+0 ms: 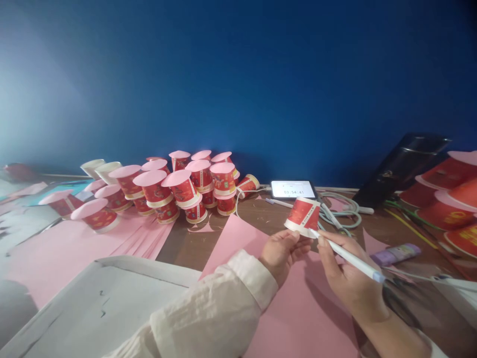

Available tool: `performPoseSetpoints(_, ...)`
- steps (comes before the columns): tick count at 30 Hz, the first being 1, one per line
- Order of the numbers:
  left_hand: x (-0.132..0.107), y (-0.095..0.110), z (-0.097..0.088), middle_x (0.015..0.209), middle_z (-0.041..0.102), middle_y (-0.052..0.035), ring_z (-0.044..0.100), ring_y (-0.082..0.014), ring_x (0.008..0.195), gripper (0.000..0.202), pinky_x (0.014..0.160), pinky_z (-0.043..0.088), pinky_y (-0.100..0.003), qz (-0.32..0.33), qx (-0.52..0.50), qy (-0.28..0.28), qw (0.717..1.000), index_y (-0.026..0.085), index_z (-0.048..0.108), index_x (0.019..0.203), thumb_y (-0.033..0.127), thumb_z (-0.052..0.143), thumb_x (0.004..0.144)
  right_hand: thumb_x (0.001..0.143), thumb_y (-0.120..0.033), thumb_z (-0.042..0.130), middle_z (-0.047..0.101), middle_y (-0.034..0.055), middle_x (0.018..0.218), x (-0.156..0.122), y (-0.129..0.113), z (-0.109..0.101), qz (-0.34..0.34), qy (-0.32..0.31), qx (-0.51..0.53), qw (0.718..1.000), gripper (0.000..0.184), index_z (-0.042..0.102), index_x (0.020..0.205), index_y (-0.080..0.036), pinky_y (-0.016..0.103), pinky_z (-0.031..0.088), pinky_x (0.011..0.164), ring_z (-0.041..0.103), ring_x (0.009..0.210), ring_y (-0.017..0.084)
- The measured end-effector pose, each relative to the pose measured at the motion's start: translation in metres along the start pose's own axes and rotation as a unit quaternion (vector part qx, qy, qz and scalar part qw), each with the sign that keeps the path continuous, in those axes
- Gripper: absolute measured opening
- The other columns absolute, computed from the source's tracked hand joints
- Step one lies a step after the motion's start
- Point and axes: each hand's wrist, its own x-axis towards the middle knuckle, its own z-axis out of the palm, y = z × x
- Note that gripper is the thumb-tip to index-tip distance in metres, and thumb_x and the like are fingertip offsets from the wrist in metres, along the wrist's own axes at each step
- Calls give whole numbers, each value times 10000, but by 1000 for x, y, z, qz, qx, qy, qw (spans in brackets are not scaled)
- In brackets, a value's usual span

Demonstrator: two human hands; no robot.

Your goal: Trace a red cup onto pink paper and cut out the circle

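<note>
Pink paper sheet (pixel 298 308) spread over brown wooden table (pixel 186 243). Pile of red paper cups capped with pink discs (pixel 179 189) at 10 o'clock. One inverted red paper cup (pixel 303 216) at centre, rim pinched by left hand (pixel 280 252), fingers closed. White pen (pixel 350 259) gripped in right hand (pixel 345 278), tip at rim. Judgement: cup pressed flat to sheet, pen kept tight against rim.

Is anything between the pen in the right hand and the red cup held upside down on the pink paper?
Nothing visible. The left hand holds the red cup rim-down on the pink paper, and the pen in the right hand has its tip at the cup's rim, with no object between them.
</note>
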Motion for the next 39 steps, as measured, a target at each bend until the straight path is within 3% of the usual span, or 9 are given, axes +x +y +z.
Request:
performPoseSetpoints(22, 1, 0, -2, 892, 722, -122, 647, -165, 831, 375, 876, 465, -298, -3, 12, -29, 1000, 87, 728, 907, 360, 834, 674, 941, -310, 545, 710, 91, 931, 1, 2, 1, 18, -12, 14, 1000, 209, 657, 1043, -166, 316, 546, 779, 684, 828, 204)
performPoseSetpoints(39, 3, 0, -2, 883, 722, -112, 647, -157, 814, 319, 884, 469, -301, 1, 5, -36, 999, 96, 721, 878, 339, 821, 696, 943, -277, 549, 709, 77, 953, 1, 5, 4, 8, -14, 21, 1000, 188, 653, 1060, -173, 313, 548, 810, 686, 860, 191)
